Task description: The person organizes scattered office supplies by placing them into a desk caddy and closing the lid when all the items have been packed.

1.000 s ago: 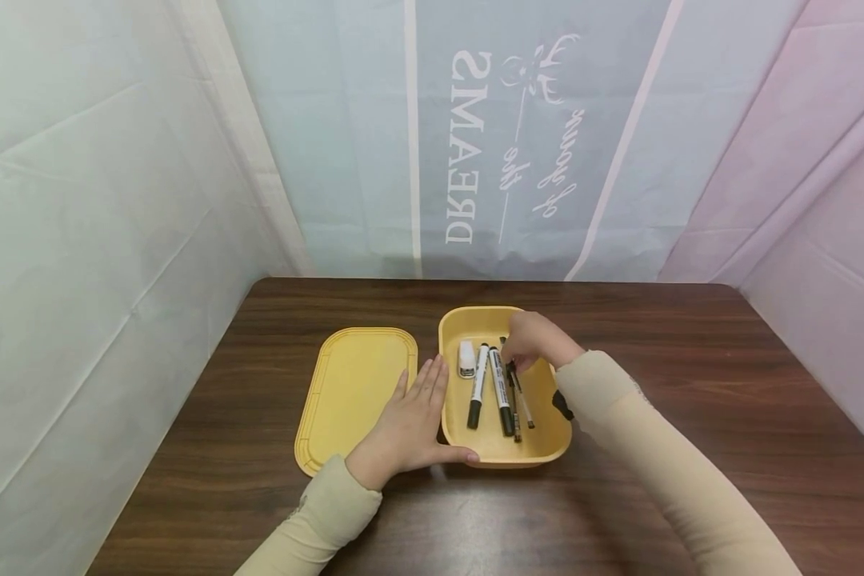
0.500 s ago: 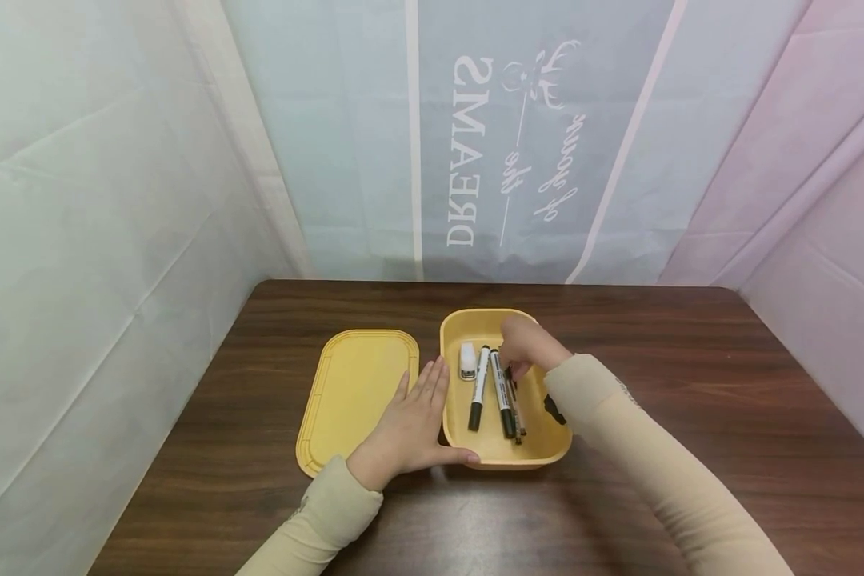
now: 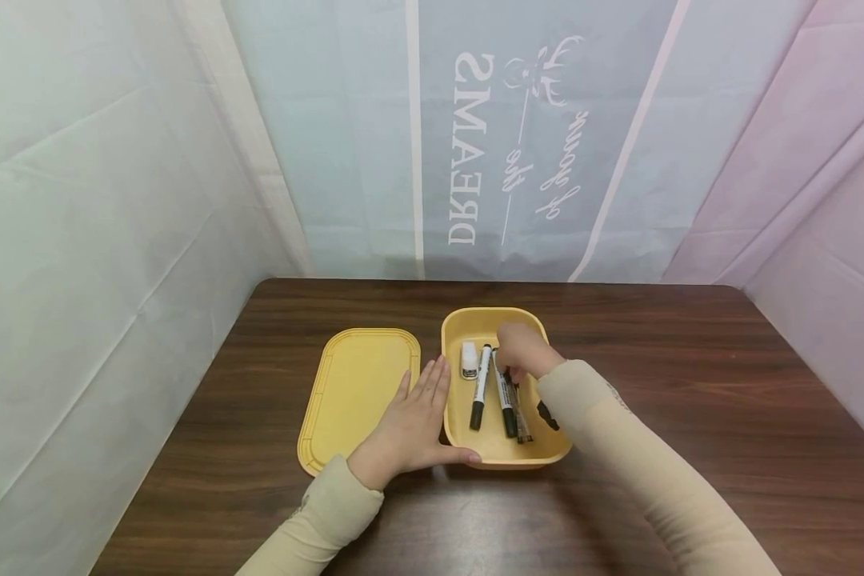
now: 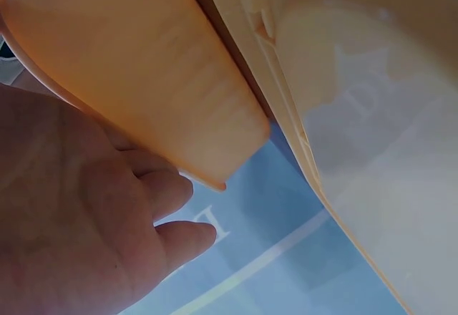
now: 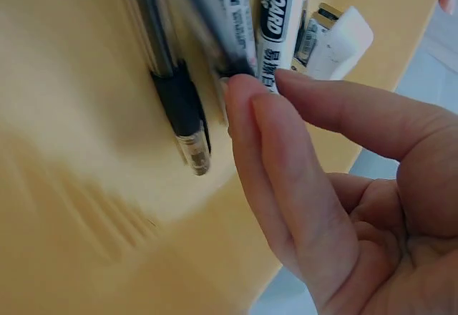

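A yellow plastic box (image 3: pixel 468 444) holds two whiteboard markers (image 3: pixel 481 386), thin dark pens (image 3: pixel 522 424) and a small white item with a printed label (image 3: pixel 470 359). My left hand (image 3: pixel 414 424) lies along the box's left side, fingers straight at the wall and thumb at the near rim. Reaching into the box from the right, my right hand (image 3: pixel 522 348) covers the tops of the pens. In the right wrist view its fingertips (image 5: pixel 243 89) meet the dark end of a blurred pen (image 5: pixel 211 25), the thumb standing slightly apart. Another pen (image 5: pixel 179 104) lies beside it.
To the left of the box a flat yellow lid (image 3: pixel 360 392) lies on the dark wooden table (image 3: pixel 662 376). Behind the table hangs a printed cloth (image 3: pixel 360 160). Pale cloth panels close in both sides.
My right hand has shifted left inside the box. Under it the pens have turned and slid closer together, and the right marker has moved slightly. The left hand stays where it was.
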Demonstrator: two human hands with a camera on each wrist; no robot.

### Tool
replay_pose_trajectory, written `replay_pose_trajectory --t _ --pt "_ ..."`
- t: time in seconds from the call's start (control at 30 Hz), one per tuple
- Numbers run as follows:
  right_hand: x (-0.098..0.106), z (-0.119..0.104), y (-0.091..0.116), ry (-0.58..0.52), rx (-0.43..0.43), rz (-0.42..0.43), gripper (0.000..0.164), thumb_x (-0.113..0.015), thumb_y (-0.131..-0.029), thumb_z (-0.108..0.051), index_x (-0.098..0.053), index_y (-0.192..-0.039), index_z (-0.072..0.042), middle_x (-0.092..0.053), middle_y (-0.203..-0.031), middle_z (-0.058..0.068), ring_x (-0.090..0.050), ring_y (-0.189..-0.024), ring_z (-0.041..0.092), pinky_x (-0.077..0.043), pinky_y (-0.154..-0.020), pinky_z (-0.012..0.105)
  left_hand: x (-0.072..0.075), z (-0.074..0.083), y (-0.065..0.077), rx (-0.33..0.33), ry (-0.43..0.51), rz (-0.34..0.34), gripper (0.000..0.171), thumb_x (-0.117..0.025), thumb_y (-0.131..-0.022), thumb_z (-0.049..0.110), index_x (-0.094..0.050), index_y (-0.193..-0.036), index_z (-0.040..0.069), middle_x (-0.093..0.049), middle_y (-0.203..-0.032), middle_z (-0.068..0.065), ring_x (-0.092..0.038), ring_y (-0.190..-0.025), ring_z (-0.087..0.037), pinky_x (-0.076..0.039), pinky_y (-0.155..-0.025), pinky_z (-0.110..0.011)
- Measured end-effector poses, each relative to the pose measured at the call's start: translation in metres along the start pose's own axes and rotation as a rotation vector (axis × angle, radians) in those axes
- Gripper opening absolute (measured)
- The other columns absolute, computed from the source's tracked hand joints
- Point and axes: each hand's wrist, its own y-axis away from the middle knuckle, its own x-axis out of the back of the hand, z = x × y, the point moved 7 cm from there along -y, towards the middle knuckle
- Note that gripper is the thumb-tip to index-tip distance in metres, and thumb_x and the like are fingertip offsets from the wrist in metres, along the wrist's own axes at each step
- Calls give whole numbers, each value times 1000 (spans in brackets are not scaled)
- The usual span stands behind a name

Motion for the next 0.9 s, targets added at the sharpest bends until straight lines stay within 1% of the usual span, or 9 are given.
replay_pose_trajectory --t 0.2,0.37,0.43,0.53,0.63,0.7,0.77,0.83,0.9 --pt "8 -4 11 -58 76 51 34 -60 -78 1 -37 -57 -11 -41 -47 1 -52 -42 14 -42 -42 22 1 -2 1 -14 13 3 122 -44 -73 83 -9 -149 -5 -8 -156 -19 -11 -143 -30 -17 -112 -49" --pt "15 -7 23 -70 121 86 44 -64 -81 -10 -33 -51 -16 -32 -44 -4 -36 -39 10 -35 -43 23 8 -7 5 -10 94 -16 118 -45 -76 80 -6 -149 -5 -6 -155 -19 -7 -143 -29 -14 -112 -50" --pt "18 -9 29 -52 133 93 46 -65 -84 -19 -33 -51 -16 -29 -46 -5 -29 -41 8 -30 -43 23 11 -14 10 5 139 -28 118 -47 -77 78 -5 -149 -4 -4 -155 -20 -5 -143 -29 -11 -112 -50" --pt "21 -19 41 -20 200 107 49 -65 -87 -29 -33 -52 -17 -28 -48 -6 -24 -42 7 -26 -44 23 16 -31 21 45 162 -36 119 -49 -75 78 -4 -149 -4 -2 -155 -19 -4 -143 -29 -10 -112 -51" --pt "22 -36 62 5 294 126 47 -64 -88 -33 -39 -53 -14 -32 -49 -5 -29 -44 8 -30 -46 24 21 -54 37 106 178 -49 121 -52 -74 77 -3 -149 -4 1 -155 -18 -3 -143 -30 -8 -112 -52" --pt "20 -48 80 28 342 140 39 -63 -89 -36 -51 -62 -9 -46 -55 -2 -43 -50 12 -39 -51 28 22 -71 50 143 186 -53 121 -54 -74 76 -4 -148 -6 1 -155 -19 -3 -143 -32 -9 -111 -54" --pt "14 -63 99 37 387 145 37 -63 -88 -38 -64 -82 -1 -63 -73 5 -60 -67 18 -49 -64 35 23 -88 63 176 206 -52 120 -58 -75 72 -6 -147 -9 0 -155 -21 -4 -142 -34 -10 -110 -57" --pt "4 -79 118 13 437 136 49 -63 -88 -42 -65 -106 4 -68 -97 13 -64 -88 25 -51 -79 40 23 -103 75 206 214 -51 120 -60 -75 70 -8 -146 -11 -2 -154 -25 -6 -142 -37 -11 -109 -60" --pt "-10 -94 134 -11 488 123 61 -62 -88 -45 -58 -124 4 -64 -117 15 -61 -106 27 -48 -89 42 21 -115 85 233 226 -57 120 -62 -74 69 -9 -145 -13 -4 -153 -27 -8 -141 -39 -12 -107 -62"
